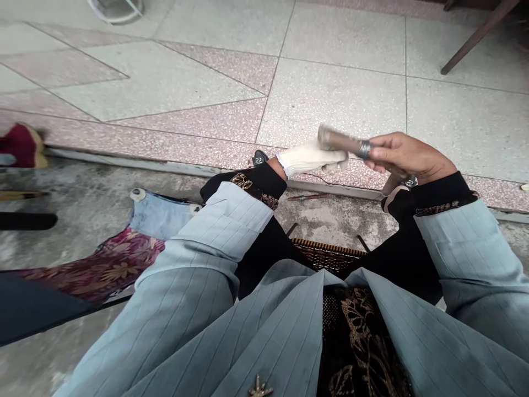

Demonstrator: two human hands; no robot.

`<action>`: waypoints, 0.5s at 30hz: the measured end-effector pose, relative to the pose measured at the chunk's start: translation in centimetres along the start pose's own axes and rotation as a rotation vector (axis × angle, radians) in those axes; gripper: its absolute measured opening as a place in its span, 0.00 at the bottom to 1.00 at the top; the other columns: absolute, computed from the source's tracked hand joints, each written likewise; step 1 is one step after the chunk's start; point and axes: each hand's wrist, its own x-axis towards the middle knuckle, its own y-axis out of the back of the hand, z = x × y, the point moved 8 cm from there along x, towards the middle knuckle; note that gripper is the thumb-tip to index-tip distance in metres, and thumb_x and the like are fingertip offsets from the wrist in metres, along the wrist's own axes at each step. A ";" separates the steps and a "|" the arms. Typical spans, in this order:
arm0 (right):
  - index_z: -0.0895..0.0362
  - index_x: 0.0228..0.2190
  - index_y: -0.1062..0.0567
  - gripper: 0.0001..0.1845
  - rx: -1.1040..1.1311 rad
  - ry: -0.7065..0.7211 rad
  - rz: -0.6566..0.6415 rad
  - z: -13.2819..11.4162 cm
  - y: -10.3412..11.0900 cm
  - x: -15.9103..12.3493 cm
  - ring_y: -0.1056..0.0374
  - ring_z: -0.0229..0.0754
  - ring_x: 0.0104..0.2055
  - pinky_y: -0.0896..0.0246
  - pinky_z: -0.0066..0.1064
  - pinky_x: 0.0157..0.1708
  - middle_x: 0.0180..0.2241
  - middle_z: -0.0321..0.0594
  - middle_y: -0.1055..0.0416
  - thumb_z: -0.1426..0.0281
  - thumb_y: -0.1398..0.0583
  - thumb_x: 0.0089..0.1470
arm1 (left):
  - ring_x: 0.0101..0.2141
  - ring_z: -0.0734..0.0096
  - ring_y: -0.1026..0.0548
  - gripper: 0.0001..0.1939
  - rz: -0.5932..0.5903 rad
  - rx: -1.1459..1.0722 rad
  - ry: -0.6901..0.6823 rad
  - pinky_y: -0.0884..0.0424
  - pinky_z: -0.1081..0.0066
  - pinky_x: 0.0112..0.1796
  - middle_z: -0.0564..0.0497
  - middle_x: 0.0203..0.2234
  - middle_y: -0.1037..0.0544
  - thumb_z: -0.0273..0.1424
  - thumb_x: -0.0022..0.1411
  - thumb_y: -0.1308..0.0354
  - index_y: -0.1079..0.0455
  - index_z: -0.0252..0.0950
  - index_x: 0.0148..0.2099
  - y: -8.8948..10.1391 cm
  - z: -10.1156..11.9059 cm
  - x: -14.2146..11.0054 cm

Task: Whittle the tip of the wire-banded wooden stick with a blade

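Note:
My right hand point(399, 157), bare, grips a short brownish rod point(343, 141) near its right end, where silvery wire point(365, 149) is wound round it. The rod points left and its far end is a little thicker. Just under that end is my left hand point(312, 159) in a white knitted glove. Its fingers look curled together; motion blur and the rod hide what, if anything, they hold. I cannot tell whether the glove touches the rod. Both hands are above the raised floor's edge, in front of my knees.
A thin reddish rod point(308, 197) lies on the concrete below the step edge point(185, 168). Woven wickerwork point(326, 255) shows between my legs. At left are denim and floral cloth point(132, 251), a dark bar point(27, 221) and a red shoe point(20, 146). A wooden leg point(475, 41) stands upper right.

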 end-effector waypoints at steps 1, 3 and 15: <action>0.51 0.36 0.22 0.26 0.062 0.026 0.132 -0.1 1.0 0.0 0.38 0.38 0.29 0.41 0.35 0.30 0.32 0.37 0.28 0.42 0.30 0.62 | 0.25 0.75 0.34 0.11 0.023 0.006 0.009 0.36 0.73 0.31 0.55 0.24 0.29 0.35 0.74 0.40 0.25 0.36 0.38 0.2 0.1 0.0; 0.51 0.35 0.26 0.27 0.113 0.039 0.339 0.2 2.4 0.1 0.38 0.39 0.29 0.41 0.36 0.30 0.33 0.39 0.28 0.40 0.32 0.63 | 0.25 0.76 0.35 0.11 -0.019 0.064 0.044 0.38 0.73 0.30 0.55 0.26 0.29 0.34 0.75 0.42 0.26 0.35 0.38 -0.4 0.0 -0.1; 0.44 0.45 0.12 0.28 -0.578 -0.250 -0.304 4.2 -2.7 1.6 0.28 0.53 0.36 0.32 0.47 0.37 0.31 0.42 0.22 0.38 0.29 0.54 | 0.26 0.69 0.30 0.11 -0.256 0.292 0.071 0.37 0.67 0.33 0.53 0.22 0.23 0.38 0.64 0.33 0.19 0.38 0.32 -2.9 -0.2 -0.3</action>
